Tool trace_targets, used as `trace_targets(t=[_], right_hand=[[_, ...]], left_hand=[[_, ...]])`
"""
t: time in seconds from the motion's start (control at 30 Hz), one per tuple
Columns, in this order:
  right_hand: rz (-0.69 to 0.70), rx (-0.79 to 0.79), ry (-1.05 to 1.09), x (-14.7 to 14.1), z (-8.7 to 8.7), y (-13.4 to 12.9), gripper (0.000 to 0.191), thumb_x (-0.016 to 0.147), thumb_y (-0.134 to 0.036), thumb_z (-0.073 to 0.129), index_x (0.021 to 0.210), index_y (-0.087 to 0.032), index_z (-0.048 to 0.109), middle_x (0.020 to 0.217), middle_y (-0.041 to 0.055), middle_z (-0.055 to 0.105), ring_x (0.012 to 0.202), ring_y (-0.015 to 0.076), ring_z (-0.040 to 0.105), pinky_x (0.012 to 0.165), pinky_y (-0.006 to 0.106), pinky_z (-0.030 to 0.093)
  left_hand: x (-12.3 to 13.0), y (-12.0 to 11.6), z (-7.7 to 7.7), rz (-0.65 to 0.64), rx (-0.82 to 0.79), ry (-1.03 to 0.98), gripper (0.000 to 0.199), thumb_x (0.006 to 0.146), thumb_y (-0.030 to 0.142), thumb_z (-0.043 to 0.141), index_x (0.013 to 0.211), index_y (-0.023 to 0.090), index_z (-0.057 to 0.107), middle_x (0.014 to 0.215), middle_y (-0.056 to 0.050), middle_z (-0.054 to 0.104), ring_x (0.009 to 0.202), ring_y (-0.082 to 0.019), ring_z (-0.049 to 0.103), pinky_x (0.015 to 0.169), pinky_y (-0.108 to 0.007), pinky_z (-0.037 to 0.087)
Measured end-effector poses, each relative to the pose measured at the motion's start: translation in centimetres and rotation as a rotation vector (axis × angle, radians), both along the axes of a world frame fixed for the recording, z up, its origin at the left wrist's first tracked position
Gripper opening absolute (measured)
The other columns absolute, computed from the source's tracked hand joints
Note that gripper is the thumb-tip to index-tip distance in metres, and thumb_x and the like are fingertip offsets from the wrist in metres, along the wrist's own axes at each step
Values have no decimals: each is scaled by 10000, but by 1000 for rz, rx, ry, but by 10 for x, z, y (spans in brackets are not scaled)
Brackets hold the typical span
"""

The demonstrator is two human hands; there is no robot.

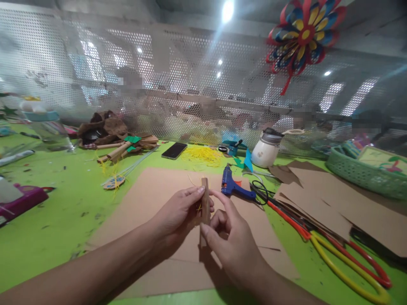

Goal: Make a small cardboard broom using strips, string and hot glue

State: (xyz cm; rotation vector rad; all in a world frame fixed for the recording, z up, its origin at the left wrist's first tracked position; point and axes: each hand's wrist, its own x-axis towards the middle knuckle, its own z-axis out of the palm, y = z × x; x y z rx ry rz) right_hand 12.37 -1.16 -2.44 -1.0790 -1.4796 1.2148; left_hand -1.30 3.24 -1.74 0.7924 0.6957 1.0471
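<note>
A slim brown paper tube [205, 205] stands nearly upright between my hands, over a large sheet of brown paper [149, 199]. My left hand [182, 208] pinches its upper part, thumb on the near side. Lower down, the thumb of my right hand [231, 237] presses on the tube, while the right index finger reaches toward its top. Thin yellow strands show beside the tube; the fingers partly hide them. Just beyond my right hand, a blue glue gun [233, 185] lies on the paper.
Large scissors [321, 248] and stacked brown card [337, 195] lie right, near a green basket [365, 173]. At the back are a white jar [266, 149], yellow shreds [203, 156], a phone [174, 150] and paper rolls [127, 149]. A purple tape dispenser [27, 201] sits left.
</note>
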Motion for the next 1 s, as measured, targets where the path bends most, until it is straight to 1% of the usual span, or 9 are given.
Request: trace_targets(t=[0.13,0.23,0.33,0.43,0.5,0.6,0.7,0.87,1.0], right_hand=[[13,38,1,1,2,-4,625,848,-275,618,1415,-220,361,672,-52,525,620,147,541,632,319,474],[33,76,32,3,3,-8,507,928,-374,526,1397,-243,384,729,-24,559,685,158,570,663,318,481],[39,102,39,5,3,-9,467,954,-412,474,1385,-252,394,766,-8,572,711,159,580,662,309,483],[-18,133,24,7,2,-6,448,952,-421,466,1359,-240,415,781,-5,558,697,155,559,650,308,471],[-65,119,27,7,1,-2,456,942,-432,470,1340,-212,429,765,-8,542,688,156,543,651,315,466],[-93,41,56,7,2,3,535,896,-454,523,1335,-166,422,731,-14,530,671,161,540,633,317,470],[-114,-1,64,5,3,6,609,841,-459,584,1340,-152,417,729,-10,537,675,172,551,613,318,474],[-165,24,26,2,1,9,649,797,-409,638,1352,-149,422,717,-11,546,684,184,563,646,339,488],[-153,97,-22,5,-4,12,565,854,-359,586,1360,-165,429,670,-32,517,652,165,548,645,328,481]], left_hand=[[0,0,3,-17,-14,-13,213,894,303,588,824,113,654,744,-65,624,659,-141,579,655,-265,474],[0,0,3,-3,-55,-45,176,888,266,592,808,118,645,732,-60,612,650,-137,574,668,-274,488],[-1,0,3,39,-112,-56,141,880,233,591,804,126,643,703,-47,594,626,-136,569,635,-274,492],[-1,-1,4,-15,-112,-72,140,882,227,583,813,125,650,708,-48,600,592,-135,557,614,-296,497],[0,-2,5,-62,-86,-90,146,884,220,580,809,119,655,723,-55,614,601,-138,566,658,-322,509],[2,-4,6,-37,-51,-82,147,875,216,602,799,106,663,735,-60,626,647,-139,584,715,-308,500],[5,-7,6,-34,-12,-76,156,864,229,625,779,102,657,755,-64,625,707,-151,590,754,-302,485],[8,-12,4,-95,20,-68,183,885,233,603,753,113,648,730,-73,629,764,-185,606,800,-330,469],[11,-14,5,-112,27,-76,134,872,189,611,805,99,682,777,-100,671,743,-181,616,775,-315,471]])
